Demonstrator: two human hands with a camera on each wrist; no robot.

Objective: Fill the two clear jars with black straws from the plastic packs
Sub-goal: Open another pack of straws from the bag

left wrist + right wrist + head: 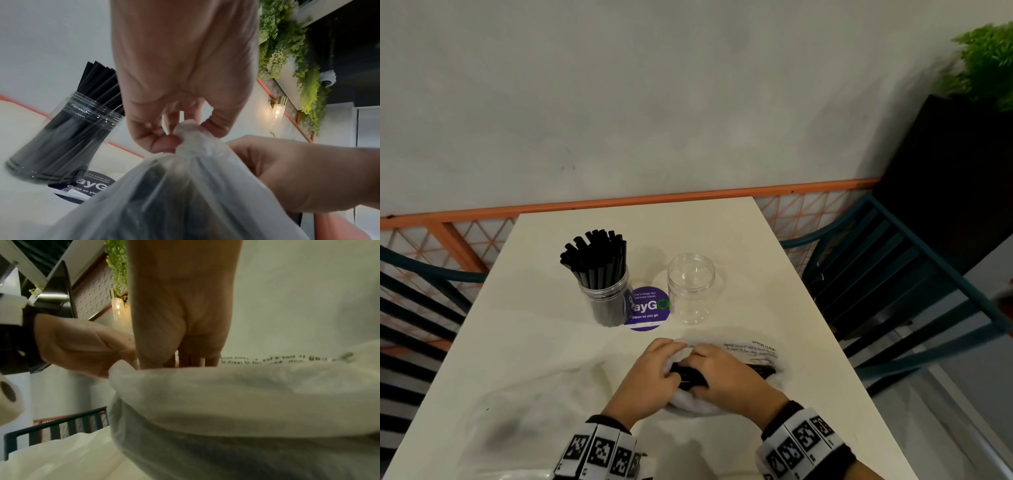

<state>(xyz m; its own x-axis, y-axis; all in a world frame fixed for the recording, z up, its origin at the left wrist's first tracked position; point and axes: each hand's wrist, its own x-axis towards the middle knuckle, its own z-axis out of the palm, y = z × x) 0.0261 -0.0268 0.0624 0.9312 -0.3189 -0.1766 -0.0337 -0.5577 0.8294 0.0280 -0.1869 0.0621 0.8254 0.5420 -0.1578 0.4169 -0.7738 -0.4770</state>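
A clear jar (604, 294) packed with black straws stands at the left on the table, also seen in the left wrist view as the filled jar (68, 134). An empty clear jar (691, 289) stands to its right. In front of them lies a plastic pack (753, 356) with black straws (688, 375) inside. My left hand (671, 356) pinches the pack's bunched end (191, 129) between thumb and fingers. My right hand (698, 363) lies over the pack, its fingers (191, 358) curled round the plastic (246, 394) beside the left hand (82, 344).
A round purple sticker (649, 308) lies on the cream table (551, 342) between the jars. A crumpled clear plastic bag (517, 428) lies at the near left. Dark slatted chairs (893, 291) flank the table, with a wall and an orange rail (688, 197) behind.
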